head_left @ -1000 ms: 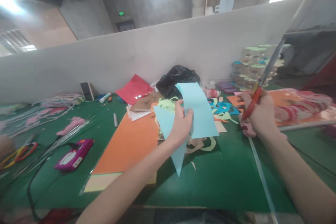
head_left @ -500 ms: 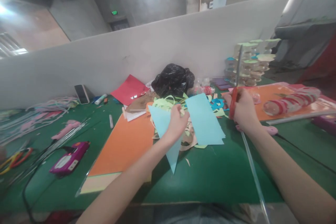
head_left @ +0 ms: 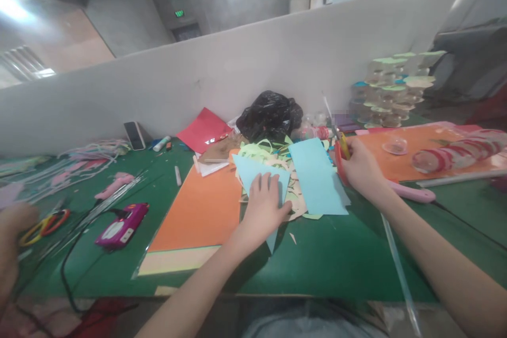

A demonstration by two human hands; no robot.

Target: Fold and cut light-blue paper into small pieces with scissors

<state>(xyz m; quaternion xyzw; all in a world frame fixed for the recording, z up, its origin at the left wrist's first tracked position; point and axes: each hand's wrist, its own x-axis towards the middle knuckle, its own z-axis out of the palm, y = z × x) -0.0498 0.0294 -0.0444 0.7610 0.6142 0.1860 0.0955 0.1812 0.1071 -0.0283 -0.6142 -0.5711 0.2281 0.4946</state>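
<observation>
Your left hand [head_left: 263,208] is spread wide over the blue triangle [head_left: 249,167], whose tip points to the bench's [head_left: 317,264] near edge. Your right hand [head_left: 362,169] is wrapped around the scissors [head_left: 340,153], blades toward the far edge. Between your hands the blue rectangle [head_left: 319,179] lies partly over scraps [head_left: 295,198]; a glue gun [head_left: 412,193] lies by your right wrist

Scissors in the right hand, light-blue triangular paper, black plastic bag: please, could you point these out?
Scissors [head_left: 339,161]: head view, on the red handle.
Light-blue triangular paper [head_left: 249,167]: head view, on its upper part.
Black plastic bag [head_left: 269,118]: head view, on its middle.
</observation>
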